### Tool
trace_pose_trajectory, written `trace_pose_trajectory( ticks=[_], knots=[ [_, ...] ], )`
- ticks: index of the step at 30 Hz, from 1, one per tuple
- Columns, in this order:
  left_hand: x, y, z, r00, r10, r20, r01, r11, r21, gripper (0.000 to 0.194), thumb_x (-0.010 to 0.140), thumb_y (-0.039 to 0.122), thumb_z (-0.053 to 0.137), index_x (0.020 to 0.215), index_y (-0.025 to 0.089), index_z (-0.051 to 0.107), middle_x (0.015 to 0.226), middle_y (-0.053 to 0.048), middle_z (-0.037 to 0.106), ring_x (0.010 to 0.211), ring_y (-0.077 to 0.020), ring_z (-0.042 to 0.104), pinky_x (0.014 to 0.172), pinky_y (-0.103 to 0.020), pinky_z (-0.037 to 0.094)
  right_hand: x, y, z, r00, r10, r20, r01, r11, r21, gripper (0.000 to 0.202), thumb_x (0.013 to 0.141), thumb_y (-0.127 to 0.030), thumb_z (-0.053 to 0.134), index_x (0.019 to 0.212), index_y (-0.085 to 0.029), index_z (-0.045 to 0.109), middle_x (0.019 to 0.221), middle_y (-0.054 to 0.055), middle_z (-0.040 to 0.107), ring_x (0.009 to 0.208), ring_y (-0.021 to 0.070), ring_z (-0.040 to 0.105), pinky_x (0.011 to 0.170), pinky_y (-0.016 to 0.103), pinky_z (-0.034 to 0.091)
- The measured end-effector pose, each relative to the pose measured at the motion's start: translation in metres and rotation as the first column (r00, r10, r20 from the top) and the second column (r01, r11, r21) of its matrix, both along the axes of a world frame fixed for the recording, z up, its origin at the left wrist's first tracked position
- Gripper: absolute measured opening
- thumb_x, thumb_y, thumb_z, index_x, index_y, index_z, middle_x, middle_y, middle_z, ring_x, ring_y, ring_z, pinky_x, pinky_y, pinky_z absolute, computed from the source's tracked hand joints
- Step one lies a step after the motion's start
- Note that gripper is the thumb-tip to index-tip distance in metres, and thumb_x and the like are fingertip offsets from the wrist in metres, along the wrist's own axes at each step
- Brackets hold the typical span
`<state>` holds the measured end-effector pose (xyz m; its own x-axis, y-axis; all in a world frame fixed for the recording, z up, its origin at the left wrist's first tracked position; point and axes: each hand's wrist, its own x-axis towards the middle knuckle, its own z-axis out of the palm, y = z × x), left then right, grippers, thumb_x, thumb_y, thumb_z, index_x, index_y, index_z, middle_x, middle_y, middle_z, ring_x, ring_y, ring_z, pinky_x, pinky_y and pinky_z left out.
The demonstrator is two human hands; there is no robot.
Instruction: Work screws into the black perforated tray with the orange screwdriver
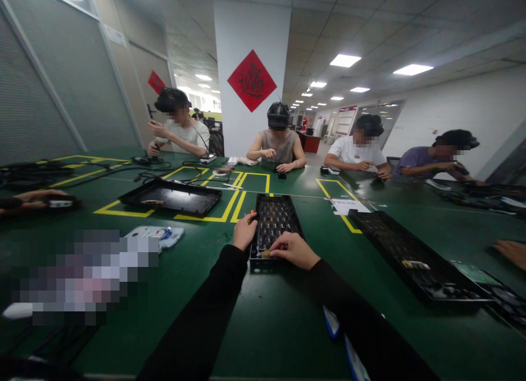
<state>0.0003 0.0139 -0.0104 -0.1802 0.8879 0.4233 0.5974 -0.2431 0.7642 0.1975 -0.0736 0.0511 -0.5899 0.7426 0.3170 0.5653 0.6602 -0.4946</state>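
Curling left hand (245, 233) by black tray's rim (260, 262), bunching right hand (296, 250) at yellow piece (265, 254), with holds unclear, risked dislodging it by slipping.

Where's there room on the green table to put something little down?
Bare green table shows between your left sleeve and right sleeve, and between the middle black tray and the long tray on the right. It's crowded at the middle tray, with your left hand and right hand, and by the far-left cables.
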Motion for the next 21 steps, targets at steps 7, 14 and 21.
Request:
trace_pose_trajectory(
  ticks=[7,14,21],
  knots=[
    [-0.0001,0.0015,0.0001,1.000,0.001,0.010,-0.001,1.000,-0.025,0.036,0.075,0.024,0.047,0.108,0.022,0.060,0.111,-0.003,0.061,0.102,-0.0168,0.054,0.093,-0.030,0.039,-0.0009,0.0011,-0.0019,1.000,0.014,0.027,-0.013,0.999,-0.035,0.020,0.074,-0.037,0.060,0.081,-0.021,0.070,0.071,0.002,0.066,0.065,0.0115,0.053,0.061,0.022,0.036],
    [0.0007,-0.0001,0.0020,1.000,0.000,0.029,0.001,1.000,-0.027,0.036,0.075,0.023,0.047,0.108,0.021,0.060,0.112,-0.004,0.060,0.102,-0.0169,0.054,0.092,-0.030,0.039,-0.0011,-0.0011,0.0015,1.000,-0.004,0.001,0.004,1.000,-0.021,0.021,0.073,-0.038,0.061,0.080,-0.020,0.070,0.071,0.003,0.066,0.066,0.0123,0.053,0.062,0.023,0.037],
    [0.0027,-0.0041,0.0053,0.999,0.012,0.034,-0.011,0.999,-0.041,0.036,0.075,0.022,0.047,0.108,0.021,0.060,0.112,-0.004,0.060,0.102,-0.0163,0.055,0.093,-0.029,0.039,-0.0018,-0.0005,-0.0007,0.999,-0.029,0.029,0.030,0.999,-0.043,0.020,0.071,-0.037,0.063,0.079,-0.020,0.070,0.070,0.002,0.065,0.064,0.0115,0.053,0.060,0.022,0.037]
  ],
)
